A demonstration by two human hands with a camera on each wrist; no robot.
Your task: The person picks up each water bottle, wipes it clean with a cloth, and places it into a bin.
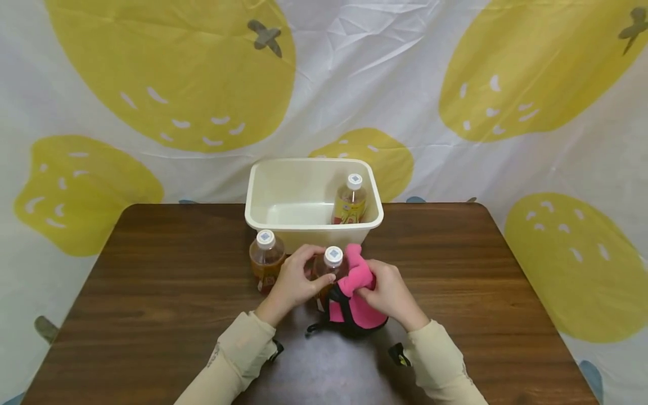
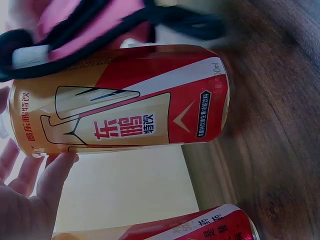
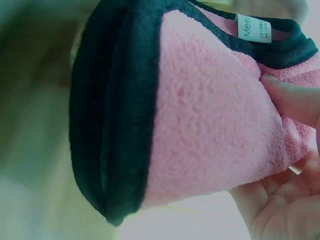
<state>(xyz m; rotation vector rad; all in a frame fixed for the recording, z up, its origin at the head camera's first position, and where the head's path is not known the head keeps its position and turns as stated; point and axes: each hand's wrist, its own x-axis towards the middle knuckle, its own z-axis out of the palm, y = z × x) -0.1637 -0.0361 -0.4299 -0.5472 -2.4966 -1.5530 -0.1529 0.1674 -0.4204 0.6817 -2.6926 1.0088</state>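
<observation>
My left hand holds a drink bottle by its upper part, thumb on the near side. The bottle has a white cap and, in the left wrist view, a red and gold label. My right hand pinches a pink towel with black edging, against the bottle's right side. Up close in the right wrist view, the fleecy towel hangs folded between thumb and fingers and shows a small white tag. Part of the bottle is hidden behind hand and cloth.
A cream plastic tub stands behind the hands, with another capped bottle in its right end. One more bottle stands left of my left hand, by the tub's front. All rest on a dark wooden table before a patterned curtain.
</observation>
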